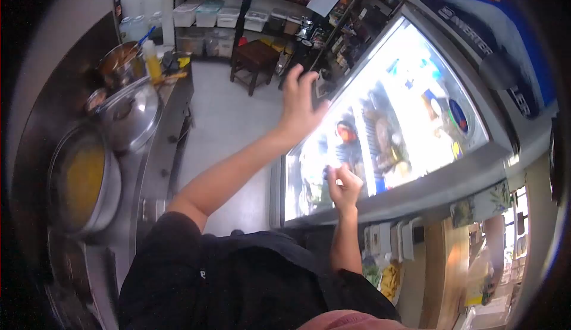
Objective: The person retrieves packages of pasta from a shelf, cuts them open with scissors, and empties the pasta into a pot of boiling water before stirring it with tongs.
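My left hand (301, 107) is raised at the left edge of a lit glass-door display fridge (416, 192), its fingers apart and slightly bent. Nothing shows in it. Lower down, my right hand (345, 188) is in front of the fridge's glass, its fingers curled in. Whether it grips anything is hidden. Bright glare covers much of the glass. Behind it are shelves with several packed items, among them a round blue-lidded tub (458, 115).
Along the left runs a steel counter (163, 125) with a large pot of yellow contents (83, 178), a shiny metal lid (134, 116), a pot with a blue-handled utensil (122, 62) and a yellow bottle (153, 65). A wooden stool (256, 58) stands before the back shelves.
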The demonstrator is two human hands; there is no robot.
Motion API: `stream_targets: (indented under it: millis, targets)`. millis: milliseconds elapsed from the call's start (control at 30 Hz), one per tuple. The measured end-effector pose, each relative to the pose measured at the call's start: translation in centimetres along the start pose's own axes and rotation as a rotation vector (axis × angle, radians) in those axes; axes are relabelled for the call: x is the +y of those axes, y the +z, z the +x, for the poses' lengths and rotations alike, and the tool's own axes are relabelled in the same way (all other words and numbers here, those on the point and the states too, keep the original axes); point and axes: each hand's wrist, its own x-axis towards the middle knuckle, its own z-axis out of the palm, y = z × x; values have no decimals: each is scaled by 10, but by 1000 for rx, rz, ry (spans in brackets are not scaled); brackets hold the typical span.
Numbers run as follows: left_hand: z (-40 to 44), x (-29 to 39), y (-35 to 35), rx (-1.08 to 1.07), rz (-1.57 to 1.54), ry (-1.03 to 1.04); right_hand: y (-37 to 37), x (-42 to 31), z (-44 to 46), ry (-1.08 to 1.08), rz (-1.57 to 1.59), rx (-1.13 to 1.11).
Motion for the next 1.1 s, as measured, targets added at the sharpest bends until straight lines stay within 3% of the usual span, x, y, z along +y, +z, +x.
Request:
stream_targets:
  millis: [167, 333, 400, 533, 567, 733, 767, 833, 967, 1000, 1033, 1100]
  targets:
    - [127, -98, -19, 196, 33, 87, 57, 51, 133, -60, 30, -6]
    - [236, -185, -3, 141, 39, 210, 79, 119, 194, 130, -227, -32]
    - [288, -208, 23, 141, 10, 288, 85, 140, 210, 317, -156, 48]
    - [358, -248, 101, 78, -92, 407, 92, 205, 228, 574, -209, 82]
    - [371, -254, 123, 50, -130, 410, 95, 202, 246, 572, -404, -24]
    - [429, -274, 252, -53, -248, 506, 139, 269, 298, 605, -347, 35]
    - [431, -278, 278, -67, -272, 504, 149, 271, 317, 519, -425, 70]
    - [459, -279, 329, -100, -367, 516, 176, 288, 323, 611, -456, 352]
    - [549, -262, 426, -50, -527, 626, 224, 319, 372, 443, -43, 56]
    - [572, -247, 440, 29, -479, 626, 225, 330, 380, 594, 121, -58]
    - [598, -239, 456, 117, -430, 620, 229, 350, 386, 606, 115, -28]
    - [656, -222, 508, 88, -536, 665, 228, 390, 393, 752, 44, 36]
